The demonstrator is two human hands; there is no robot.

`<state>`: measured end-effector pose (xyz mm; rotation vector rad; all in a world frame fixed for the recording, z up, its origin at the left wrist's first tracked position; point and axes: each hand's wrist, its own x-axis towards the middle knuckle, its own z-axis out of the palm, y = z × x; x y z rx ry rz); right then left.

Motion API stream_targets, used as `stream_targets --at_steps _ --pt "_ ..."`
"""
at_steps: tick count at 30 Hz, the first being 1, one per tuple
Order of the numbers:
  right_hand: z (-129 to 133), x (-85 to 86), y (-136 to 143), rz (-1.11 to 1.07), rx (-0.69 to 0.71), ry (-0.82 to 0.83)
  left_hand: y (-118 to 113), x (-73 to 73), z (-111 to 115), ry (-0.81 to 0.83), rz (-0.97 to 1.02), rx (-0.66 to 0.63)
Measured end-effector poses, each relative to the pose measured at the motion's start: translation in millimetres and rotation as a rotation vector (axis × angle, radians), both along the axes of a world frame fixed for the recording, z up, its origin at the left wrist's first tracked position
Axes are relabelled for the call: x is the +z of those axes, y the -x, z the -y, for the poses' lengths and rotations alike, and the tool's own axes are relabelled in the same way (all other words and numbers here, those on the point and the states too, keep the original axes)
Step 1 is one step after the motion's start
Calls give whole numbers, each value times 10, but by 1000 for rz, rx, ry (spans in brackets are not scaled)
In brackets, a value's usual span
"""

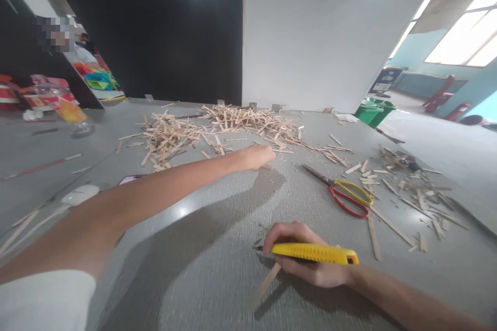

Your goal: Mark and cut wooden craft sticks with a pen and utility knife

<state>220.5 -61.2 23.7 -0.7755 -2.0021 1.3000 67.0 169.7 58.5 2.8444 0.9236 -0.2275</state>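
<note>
My right hand is closed around a yellow utility knife, its tip pointing left just above the table. A thin wooden stick slants out from beneath this hand; whether the fingers also hold it, I cannot tell. My left arm stretches across the table, and my left hand is closed low over the surface, in front of the heap of wooden sticks. A small tan sliver shows beneath its fingers, but what they grip is unclear. Scissors with one yellow and one red handle lie between the hands' right side and scattered offcuts.
Cut stick pieces litter the grey table's right side. A black panel and a white panel stand along the back. At left are a white device with a cable and a bottle. Green bins stand beyond.
</note>
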Motion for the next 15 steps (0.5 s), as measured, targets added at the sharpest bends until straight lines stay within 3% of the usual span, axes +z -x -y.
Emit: stream_targets --at_steps 4,7,11,15 --pt "0 -14 4 10 -8 -24 -199 58 -269 -4 37 42" --pt "2 -9 13 31 -19 -41 -244 116 -271 -11 48 47" --pt "5 -5 20 46 -9 -64 -177 172 -21 -2 53 2" --pt "10 -9 13 84 -4 -85 -53 124 493 68 38 -131"
